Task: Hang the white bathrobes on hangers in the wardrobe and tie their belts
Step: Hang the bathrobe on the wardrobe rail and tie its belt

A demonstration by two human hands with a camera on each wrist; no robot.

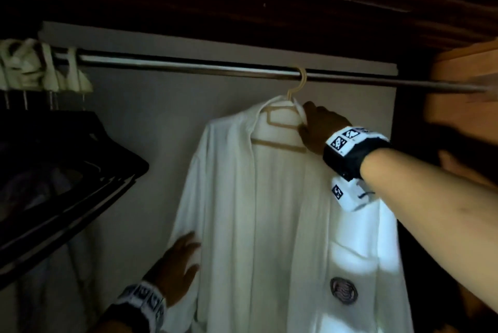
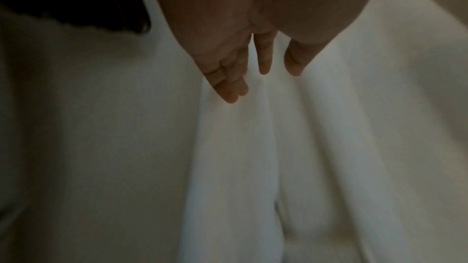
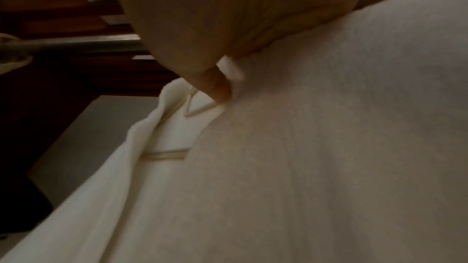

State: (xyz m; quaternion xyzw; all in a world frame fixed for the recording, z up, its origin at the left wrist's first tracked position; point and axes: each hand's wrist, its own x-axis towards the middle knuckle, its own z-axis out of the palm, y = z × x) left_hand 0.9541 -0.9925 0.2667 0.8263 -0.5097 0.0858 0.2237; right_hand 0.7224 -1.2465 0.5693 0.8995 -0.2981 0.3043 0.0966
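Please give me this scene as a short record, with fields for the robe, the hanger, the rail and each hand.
robe: white bathrobe, hanging on the hanger, front open, no tied belt in view
hanger: beige hanger, hook over the rail
rail: metal rail, more hangers at its left end
left hand: left hand, fingers straight, on the robe's left edge
right hand: right hand, gripping the collar at the hanger's right shoulder

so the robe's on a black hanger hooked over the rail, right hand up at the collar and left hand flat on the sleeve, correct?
Almost: the hanger is pale beige, not black, as the head view shows. The rest holds: it hooks over the rail, the right hand is at the bathrobe collar, and the left hand lies flat on its sleeve.
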